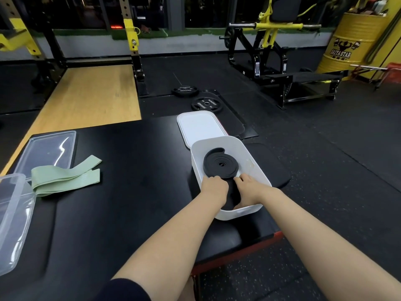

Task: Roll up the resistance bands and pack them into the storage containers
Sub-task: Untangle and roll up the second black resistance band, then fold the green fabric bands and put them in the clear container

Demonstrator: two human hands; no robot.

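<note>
A white tub (258, 170) is seen on the black bench (130, 170), near its right edge, and everything else is placed against it. A black band (220, 165), rolled into a flat coil, is laid inside the tub, its loose outer end curled up at the far side. Both hands are reached into the tub's near end. The left hand (214, 189) is pressed against the coil's near edge, fingers bent over it, and the right hand (249, 185) is set just beside it, fingertips touching the same edge. A further dark strip of band is held between the two hands, though how tightly each hand is closed on it cannot be told. The tub's white lid (201, 129) is laid flat just beyond the tub, touching its far rim. Well to the left of the tub a green band (65, 177) is spread unrolled on the bench. A clear lid (47, 151) is seen just beyond that band, and a clear tub (13, 220) at the bench's left edge
</note>
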